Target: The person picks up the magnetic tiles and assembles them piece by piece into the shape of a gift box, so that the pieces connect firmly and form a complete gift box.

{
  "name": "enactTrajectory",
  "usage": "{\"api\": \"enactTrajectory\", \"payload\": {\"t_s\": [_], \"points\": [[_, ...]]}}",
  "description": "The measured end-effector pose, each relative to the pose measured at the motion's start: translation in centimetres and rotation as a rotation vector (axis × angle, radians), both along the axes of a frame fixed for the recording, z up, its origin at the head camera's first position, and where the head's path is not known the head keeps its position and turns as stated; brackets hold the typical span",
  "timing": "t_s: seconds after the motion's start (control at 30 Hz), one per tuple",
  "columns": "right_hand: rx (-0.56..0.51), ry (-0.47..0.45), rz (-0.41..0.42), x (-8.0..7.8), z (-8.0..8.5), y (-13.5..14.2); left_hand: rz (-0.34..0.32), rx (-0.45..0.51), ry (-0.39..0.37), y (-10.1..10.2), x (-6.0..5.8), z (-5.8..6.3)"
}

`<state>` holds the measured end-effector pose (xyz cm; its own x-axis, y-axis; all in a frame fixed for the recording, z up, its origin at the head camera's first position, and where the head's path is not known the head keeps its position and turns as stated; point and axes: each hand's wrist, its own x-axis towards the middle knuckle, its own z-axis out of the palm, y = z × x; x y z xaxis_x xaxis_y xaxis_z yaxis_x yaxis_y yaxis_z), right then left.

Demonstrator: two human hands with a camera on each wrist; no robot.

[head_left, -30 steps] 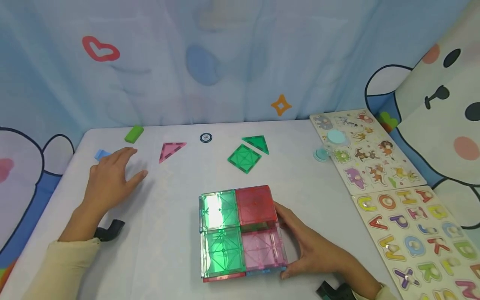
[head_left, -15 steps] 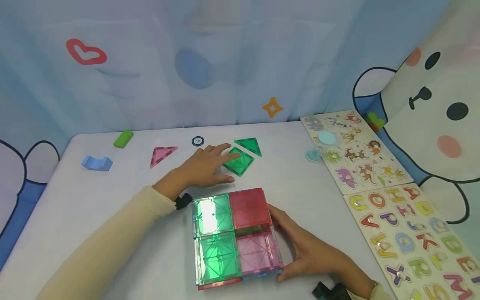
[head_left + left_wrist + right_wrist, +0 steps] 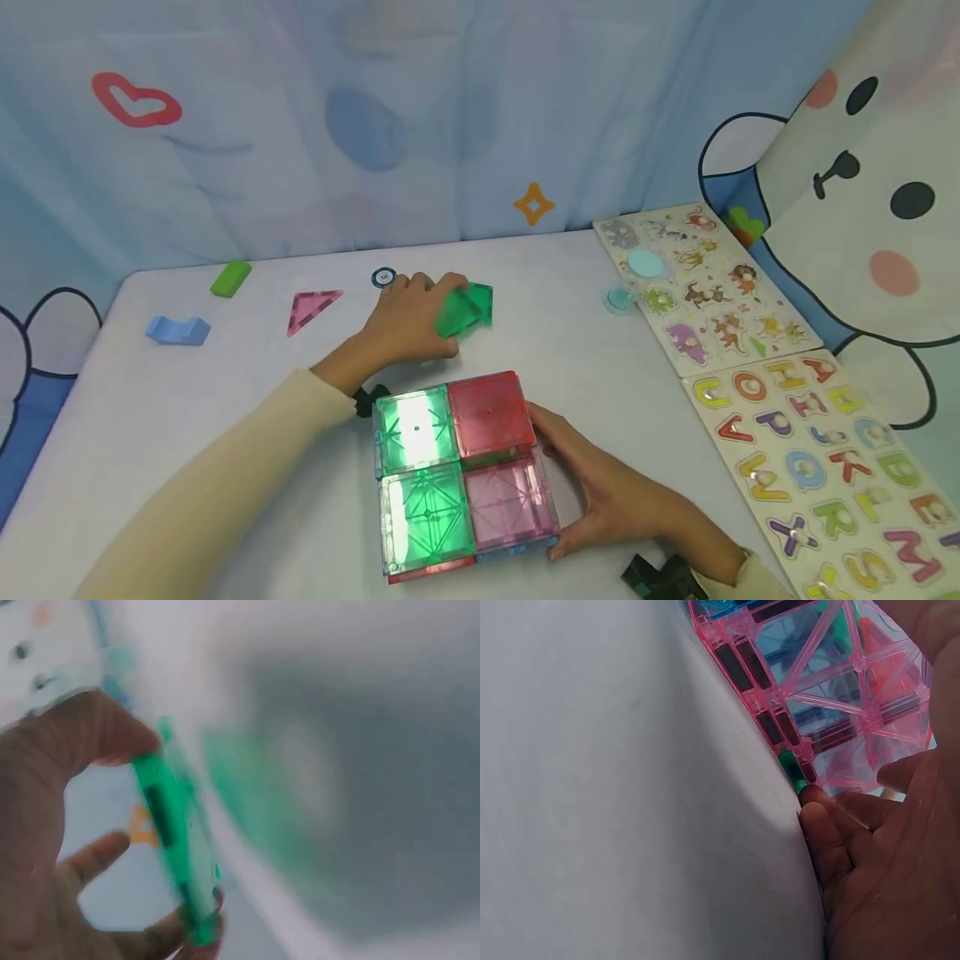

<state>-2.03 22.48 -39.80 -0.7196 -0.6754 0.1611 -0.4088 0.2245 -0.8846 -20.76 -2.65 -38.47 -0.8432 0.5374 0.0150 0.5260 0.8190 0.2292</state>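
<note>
My left hand (image 3: 408,321) pinches a translucent green square magnetic tile (image 3: 176,832) by its edges, between thumb and fingers. In the head view that tile is tilted and overlaps a green triangular tile (image 3: 484,298) behind it. A block built of magnetic tiles (image 3: 427,512) stands at the front middle, with green, red and pink squares on top; the pink corner sits lower than the red square. My right hand (image 3: 607,492) holds the block's right side, thumb at the front corner and fingers farther back. Pink tile walls (image 3: 825,697) show beside its curled fingers in the right wrist view.
A pink triangle tile (image 3: 311,310), a poker chip (image 3: 383,277), a green block (image 3: 231,279) and a blue curved block (image 3: 177,331) lie at the back left. Teal discs (image 3: 618,301) lie near an animal puzzle board (image 3: 660,321); a letter puzzle board (image 3: 757,454) is at the right.
My left hand has moved right from beside the blue block to the green square tile and lifted it to a tilt. The right hand stays at the tile block. The head view has shifted slightly.
</note>
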Motion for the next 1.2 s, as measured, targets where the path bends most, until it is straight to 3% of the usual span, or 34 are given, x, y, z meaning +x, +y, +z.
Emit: {"api": "enactTrajectory", "payload": {"t_s": [0.13,0.2,0.3,0.47,0.53,0.67,0.8,1.0,1.2], "points": [[0.007,0.019,-0.006,0.0,0.2,0.1,0.019,0.166,0.115,-2.4,2.9,2.8],[0.017,0.023,-0.014,-0.1,0.3,0.2,0.017,0.211,0.149,-3.4,4.1,3.6],[0.027,0.014,-0.029,-0.1,0.3,0.4,0.003,0.264,0.128,-4.6,4.7,3.6],[0.028,-0.009,-0.031,0.0,0.1,0.4,0.014,0.307,0.037,-6.3,4.6,2.1],[0.031,-0.018,-0.034,0.0,0.0,0.3,0.005,0.259,0.036,-6.8,4.4,1.4],[0.038,-0.016,-0.044,0.3,-0.1,0.2,-0.067,0.064,0.063,-7.0,4.2,0.1],[0.032,-0.009,-0.045,0.4,-0.2,0.1,-0.139,-0.108,0.057,-6.9,3.9,-0.3],[0.018,-0.009,-0.034,0.3,-0.2,0.1,-0.197,-0.285,-0.017,-6.2,3.0,0.7],[0.023,-0.011,-0.034,0.3,-0.2,0.1,-0.172,-0.428,-0.19,-5.6,2.6,2.3]]}}
